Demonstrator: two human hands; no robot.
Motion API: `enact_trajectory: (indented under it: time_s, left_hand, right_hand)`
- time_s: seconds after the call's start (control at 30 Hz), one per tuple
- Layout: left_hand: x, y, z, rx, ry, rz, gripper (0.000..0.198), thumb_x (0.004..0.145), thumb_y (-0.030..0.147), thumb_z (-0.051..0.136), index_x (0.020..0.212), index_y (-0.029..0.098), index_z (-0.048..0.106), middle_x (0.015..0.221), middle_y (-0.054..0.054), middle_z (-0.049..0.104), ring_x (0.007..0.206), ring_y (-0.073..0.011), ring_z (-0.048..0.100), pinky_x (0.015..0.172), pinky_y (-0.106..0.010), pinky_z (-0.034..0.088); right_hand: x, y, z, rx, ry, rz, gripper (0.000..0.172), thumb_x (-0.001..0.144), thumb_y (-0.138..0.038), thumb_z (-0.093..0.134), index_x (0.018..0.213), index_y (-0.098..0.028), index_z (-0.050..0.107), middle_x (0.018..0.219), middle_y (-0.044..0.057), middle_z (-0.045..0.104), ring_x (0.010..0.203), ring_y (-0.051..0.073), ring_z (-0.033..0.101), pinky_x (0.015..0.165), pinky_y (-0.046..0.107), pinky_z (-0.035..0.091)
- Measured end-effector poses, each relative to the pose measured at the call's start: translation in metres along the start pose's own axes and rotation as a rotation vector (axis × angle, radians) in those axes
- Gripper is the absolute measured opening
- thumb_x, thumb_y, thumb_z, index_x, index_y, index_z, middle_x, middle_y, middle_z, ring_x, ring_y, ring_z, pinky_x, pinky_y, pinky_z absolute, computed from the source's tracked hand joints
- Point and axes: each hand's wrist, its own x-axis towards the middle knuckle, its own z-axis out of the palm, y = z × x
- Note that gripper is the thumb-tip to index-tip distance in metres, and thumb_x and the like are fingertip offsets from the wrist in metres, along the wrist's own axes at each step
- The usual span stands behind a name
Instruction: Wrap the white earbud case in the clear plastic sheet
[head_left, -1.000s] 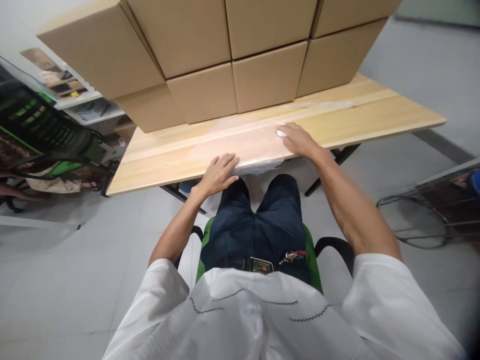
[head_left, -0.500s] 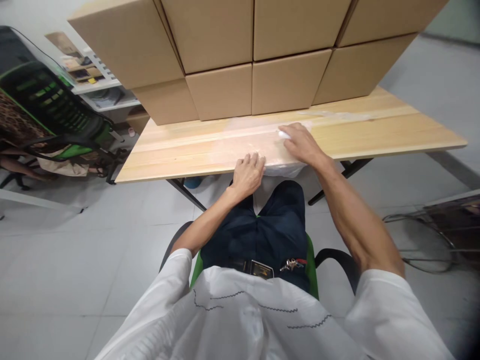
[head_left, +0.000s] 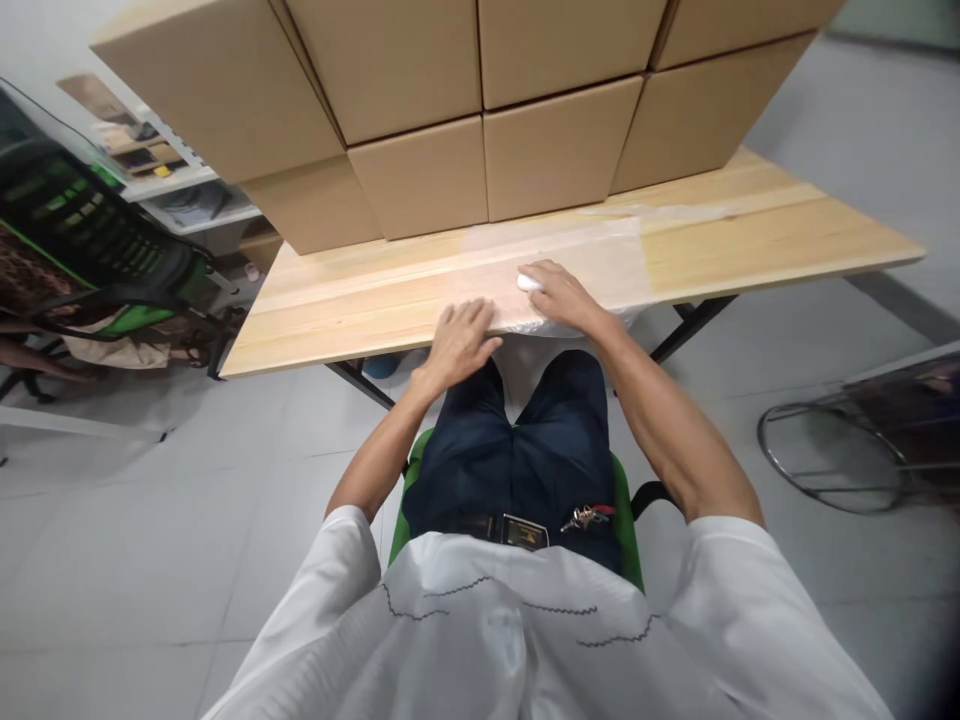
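Note:
A thin translucent plastic sheet (head_left: 600,252) lies over the wooden tabletop (head_left: 315,317), and its near edge hangs past the table's front. My right hand (head_left: 559,295) is closed on a small smooth white object (head_left: 529,283) whose kind I cannot make out, and holds it down against the sheet. To its left, my left hand (head_left: 461,338) rests at the table's front edge with its fingers stretched out and slightly apart, the fingertips on the sheet's left part. Nothing shows in that hand.
Stacked cardboard boxes (head_left: 420,180) stand along the back of the table. Another crumpled clear strip (head_left: 675,213) lies near them on the right. At left are a black and green mesh chair (head_left: 82,220), a seated person's legs and a white shelf (head_left: 176,182). A round metal frame (head_left: 832,455) stands at right.
My right hand has slid left across the sheet with the white object, uncovering the sheet's right part. My left hand has shifted left a little, and its thumb now stands apart. The view has shifted too.

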Motion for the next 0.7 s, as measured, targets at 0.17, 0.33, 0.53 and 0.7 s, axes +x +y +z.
enact_trajectory:
  time_s: [0.17,0.33,0.53,0.7]
  left_hand:
    - [-0.016,-0.040,-0.007,0.013,-0.011,-0.089,0.071,0.122,0.047,0.066,0.185,0.015,0.056,0.199,-0.024,0.049,0.188,-0.0463,0.044,0.153,-0.067,0.036]
    - [-0.020,-0.036,0.001,0.025,0.052,-0.033,0.062,0.119,0.041,0.064,0.177,0.018,0.065,0.190,-0.024,0.060,0.180,-0.0441,0.053,0.147,-0.063,0.043]
    - [-0.018,-0.037,0.018,-0.011,0.172,0.075,0.050,0.120,0.034,0.056,0.162,0.018,0.078,0.167,-0.023,0.077,0.149,-0.0406,0.072,0.129,-0.060,0.059]
    - [-0.013,-0.037,0.031,-0.076,0.264,0.136,0.045,0.118,0.022,0.053,0.149,0.024,0.085,0.149,-0.019,0.084,0.133,-0.0352,0.074,0.114,-0.056,0.064]
  right_hand:
    - [0.001,0.003,-0.003,0.002,0.012,-0.014,0.077,0.097,-0.026,0.057,0.170,-0.010,0.075,0.171,0.023,0.078,0.161,0.046,0.068,0.141,0.070,0.054]
    - [0.000,0.012,-0.011,0.010,-0.006,-0.001,0.081,0.093,-0.029,0.060,0.169,-0.007,0.077,0.175,0.023,0.075,0.164,0.046,0.068,0.143,0.069,0.053]
    - [0.001,0.022,-0.020,0.009,-0.028,0.022,0.082,0.089,-0.026,0.062,0.168,-0.014,0.078,0.180,0.018,0.073,0.166,0.044,0.069,0.145,0.070,0.051]
    - [0.000,0.018,-0.022,-0.013,-0.027,0.041,0.076,0.092,-0.024,0.061,0.165,-0.014,0.080,0.177,0.018,0.076,0.163,0.043,0.071,0.142,0.068,0.054]
